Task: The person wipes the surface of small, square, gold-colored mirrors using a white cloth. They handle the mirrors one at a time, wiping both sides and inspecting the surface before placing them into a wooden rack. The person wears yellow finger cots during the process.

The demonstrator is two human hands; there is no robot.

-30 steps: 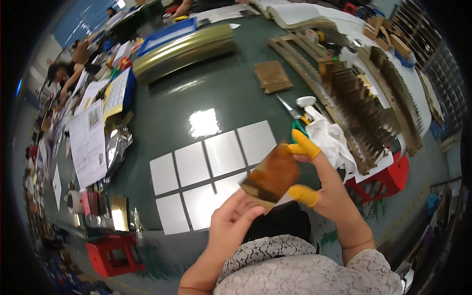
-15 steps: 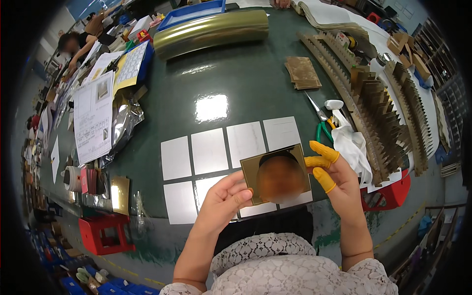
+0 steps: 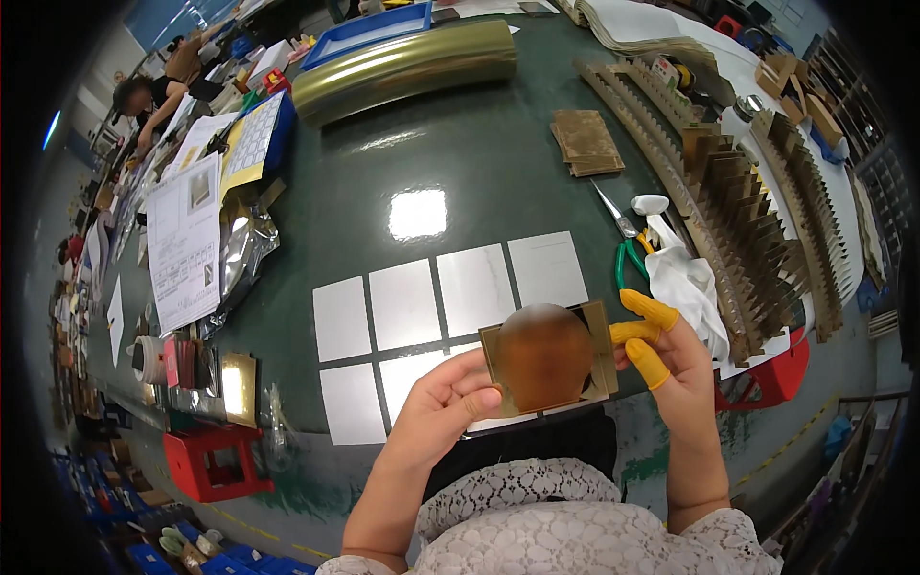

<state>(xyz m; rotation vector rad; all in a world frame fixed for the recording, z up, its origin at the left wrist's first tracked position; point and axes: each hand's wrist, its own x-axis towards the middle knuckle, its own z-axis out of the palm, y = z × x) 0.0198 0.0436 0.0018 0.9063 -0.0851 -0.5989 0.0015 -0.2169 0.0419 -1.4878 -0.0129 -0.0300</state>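
Note:
A shiny bronze-coloured square plate (image 3: 494,350) is tilted above the near edge of the table, its face covered by a blurred reflection. My left hand (image 3: 446,407) grips its left edge, thumb on the front and fingers behind. Along the right side another strip of plate (image 3: 602,335) shows, stepped out from the first like a second plate. My right hand (image 3: 671,350), with yellow finger cots on thumb and two fingers, is closed at that right edge. Pale rectangular sheets (image 3: 402,297) lie in two rows on the table under the plates.
Scissors (image 3: 623,230) and a white glove (image 3: 685,278) lie at right, beside slotted racks of plates (image 3: 728,220). A stack of brown plates (image 3: 586,142) and a gold film roll (image 3: 407,72) sit farther back. Papers (image 3: 187,240) lie left; red stools (image 3: 216,460) stand below.
The held plate has moved slightly right and nearer to me. A stepped strip now shows at its right side. My right hand has shifted right and down with it.

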